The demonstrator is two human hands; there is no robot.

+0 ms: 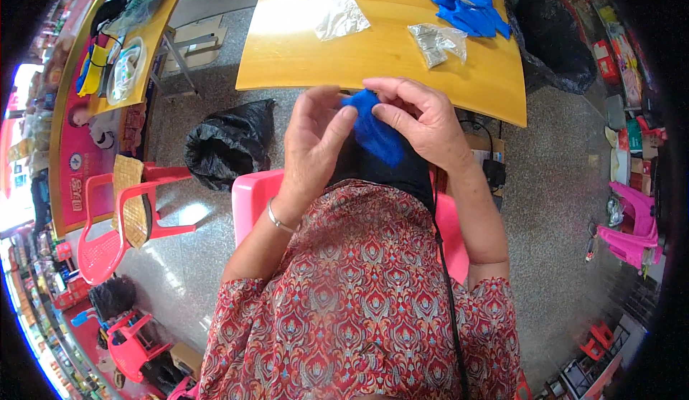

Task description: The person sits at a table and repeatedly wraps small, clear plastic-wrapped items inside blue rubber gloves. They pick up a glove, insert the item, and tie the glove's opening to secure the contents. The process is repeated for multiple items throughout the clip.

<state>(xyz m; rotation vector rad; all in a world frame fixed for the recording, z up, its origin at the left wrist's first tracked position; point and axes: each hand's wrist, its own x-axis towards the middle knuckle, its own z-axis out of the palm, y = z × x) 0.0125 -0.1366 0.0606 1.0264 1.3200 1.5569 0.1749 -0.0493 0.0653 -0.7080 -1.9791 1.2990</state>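
Note:
A small piece of thin blue fabric (378, 136) hangs between my two hands, above my lap and just short of the table's near edge. My left hand (314, 131) pinches its upper left corner between thumb and fingertips. On the other side my right hand (420, 116) grips the top right part, thumb in front and fingers curled behind. The fabric's lower end droops over my dark trousers. Its exact kind cannot be made out. Further off on the yellow table (287, 63) lies a pile of the same blue fabric (466, 2).
On the table are a clear plastic bag with grey contents (434, 45) and a flat whitish plastic bag (339, 12). Black bin bags stand on the floor at the left (233, 145) and the far right (549, 38). A pink chair (104, 253) is at left.

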